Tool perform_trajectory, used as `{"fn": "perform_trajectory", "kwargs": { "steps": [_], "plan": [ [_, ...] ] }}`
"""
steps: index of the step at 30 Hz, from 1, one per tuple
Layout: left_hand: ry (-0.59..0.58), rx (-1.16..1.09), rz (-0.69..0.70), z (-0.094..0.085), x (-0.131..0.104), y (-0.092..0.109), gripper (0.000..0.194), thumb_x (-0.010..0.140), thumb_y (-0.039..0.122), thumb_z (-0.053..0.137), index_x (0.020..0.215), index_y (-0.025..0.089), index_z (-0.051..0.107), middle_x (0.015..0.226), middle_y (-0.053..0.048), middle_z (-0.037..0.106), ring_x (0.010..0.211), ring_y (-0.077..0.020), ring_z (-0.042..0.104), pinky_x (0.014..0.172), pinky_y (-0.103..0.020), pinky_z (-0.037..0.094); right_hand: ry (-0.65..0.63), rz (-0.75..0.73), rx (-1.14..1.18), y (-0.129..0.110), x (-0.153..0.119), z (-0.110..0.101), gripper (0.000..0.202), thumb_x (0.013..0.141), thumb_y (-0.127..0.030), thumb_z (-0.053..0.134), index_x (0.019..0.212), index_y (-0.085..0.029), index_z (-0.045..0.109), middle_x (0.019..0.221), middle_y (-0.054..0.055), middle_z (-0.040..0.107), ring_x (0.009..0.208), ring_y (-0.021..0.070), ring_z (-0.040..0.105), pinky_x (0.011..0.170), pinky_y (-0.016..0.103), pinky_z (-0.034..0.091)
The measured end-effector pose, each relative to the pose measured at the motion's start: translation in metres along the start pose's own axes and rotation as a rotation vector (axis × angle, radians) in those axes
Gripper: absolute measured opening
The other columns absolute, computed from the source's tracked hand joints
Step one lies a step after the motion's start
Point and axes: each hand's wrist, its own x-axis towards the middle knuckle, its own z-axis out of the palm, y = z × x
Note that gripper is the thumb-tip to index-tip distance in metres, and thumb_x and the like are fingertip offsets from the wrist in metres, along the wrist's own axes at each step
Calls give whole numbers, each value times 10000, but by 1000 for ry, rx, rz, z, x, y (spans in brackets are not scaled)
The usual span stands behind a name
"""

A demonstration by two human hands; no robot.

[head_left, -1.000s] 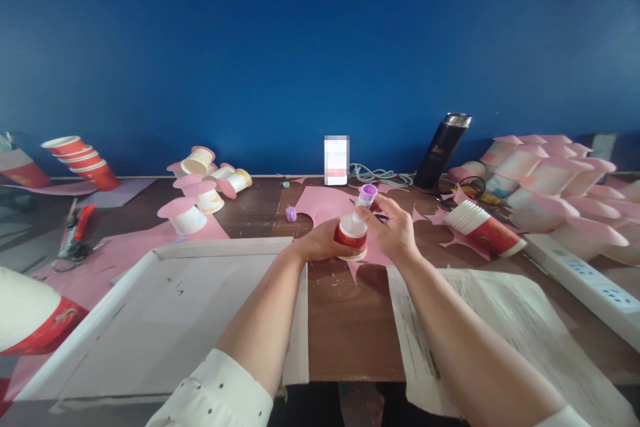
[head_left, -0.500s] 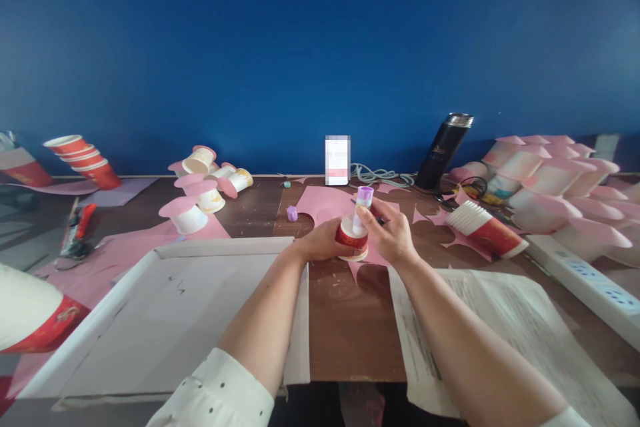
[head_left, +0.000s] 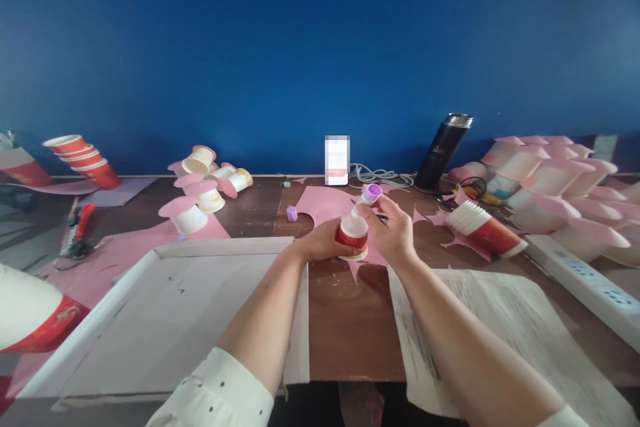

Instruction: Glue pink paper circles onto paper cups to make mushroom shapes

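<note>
Two hands are meeting at the centre of the frame, above the worktop (head_left: pixel 355 330). Left hand (head_left: pixel 321 240): grip is curling around the side of a red paper cup (head_left: pixel 352 239), opened only to the cup's width; some fingers are hiding behind it. Cup is standing wide rim down, base facing up. Right hand (head_left: pixel 396 230): grip is pinching a glue stick (head_left: pixel 365 202) between thumb and fingers, nearly closed. Key relation: the stick is lying above the cup and slightly to its right, long axis slanting from a purple end at upper right to a lower end pointing down-left at the upturned base. Contact there: cannot tell. Purple cap (head_left: pixel 292 214) is sitting left of the hands, beside a pink sheet (head_left: pixel 320 199).
</note>
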Motion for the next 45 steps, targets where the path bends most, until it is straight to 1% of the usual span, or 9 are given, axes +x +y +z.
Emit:
{"fn": "perform_trajectory", "kwargs": {
  "steps": [7,17,21,24,29,35,38,42,45],
  "plan": [
    [-7,-1,1,0,-1,2,468,655,392,727,1041,164,595,1013,-67,677,925,-230,615,792,-324,469,-58,-23,46,-1,-2,4,320,811,-424,621,1079,-257,672,1027,37,706,929,223,639,842,345,467],
    [20,66,-34,-1,-1,5,495,630,388,745,1048,165,603,1016,-60,676,915,-231,617,788,-319,469,-160,23,115,-10,-4,1,277,848,-431,569,949,-201,686,971,43,701,863,203,643,777,293,466],
    [16,40,-5,0,0,3,489,636,394,741,1044,162,602,1004,-57,677,918,-231,614,799,-327,469,-181,17,152,-9,-3,-1,289,860,-440,549,933,-191,676,855,36,682,805,193,625,718,280,461],
    [19,33,1,0,0,2,485,634,395,744,1035,158,609,1010,-64,676,924,-232,613,817,-337,467,-171,-26,126,-7,-2,-2,277,871,-433,534,893,-190,665,795,28,651,762,177,601,700,279,451],
    [17,19,-7,0,0,3,497,645,395,740,1064,162,604,1045,-73,673,940,-236,614,829,-342,465,-78,-164,-76,-3,1,-4,235,848,-402,565,910,-196,659,718,21,594,693,169,537,712,306,435],
    [12,16,27,0,1,-1,510,639,361,744,1091,179,594,1059,-60,669,951,-236,609,827,-345,464,78,-7,28,-2,0,-5,304,874,-423,529,1067,-219,645,809,14,659,699,159,575,687,280,453],
    [16,20,16,0,1,-3,514,637,383,743,1084,178,596,1044,-64,673,933,-238,613,809,-346,467,55,0,37,-3,-1,-4,318,871,-426,539,1098,-227,639,827,11,672,706,157,583,688,277,453],
    [23,24,-13,0,0,-2,521,642,429,734,1073,169,600,1032,-77,678,905,-241,622,786,-345,472,-50,-108,-24,-3,-2,-1,246,867,-405,549,970,-212,663,832,26,663,757,171,595,736,294,447],
    [26,20,-7,0,0,0,520,640,417,738,1075,166,601,1043,-81,678,918,-241,622,796,-340,470,-68,-187,-83,-1,-1,1,234,866,-392,551,950,-199,652,827,41,646,777,185,582,757,312,438]
  ]
}}
